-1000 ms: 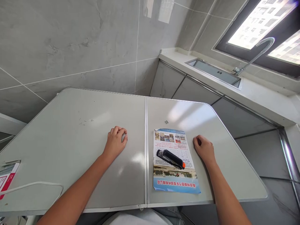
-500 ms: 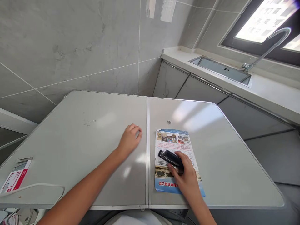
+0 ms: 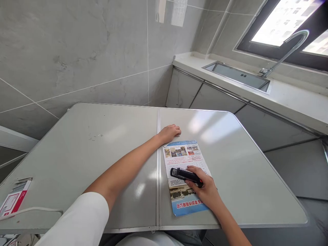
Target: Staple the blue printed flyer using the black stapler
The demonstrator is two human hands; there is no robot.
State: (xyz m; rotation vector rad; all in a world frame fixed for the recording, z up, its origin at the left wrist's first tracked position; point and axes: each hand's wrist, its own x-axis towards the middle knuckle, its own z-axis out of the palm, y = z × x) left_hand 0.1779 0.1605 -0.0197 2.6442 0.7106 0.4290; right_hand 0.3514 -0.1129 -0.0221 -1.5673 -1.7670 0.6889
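A: What has changed?
B: Right hand [image 3: 205, 192] clasped around the stapler [image 3: 186, 174], over the leaflet [image 3: 188, 159]; left hand [image 3: 169, 132] has crossed the table seam [image 3: 158, 171], fingers curled, grip hidden
A: Significance?
B: Stapler secured; staple strips, no longer visible, probably lie under the left hand

A long black, metal-nosed stapler [image 3: 182, 173], pointed leftward, is held over a blue-and-white printed paper leaflet [image 3: 178, 185] laid near the front edge of the table [image 3: 252, 177].
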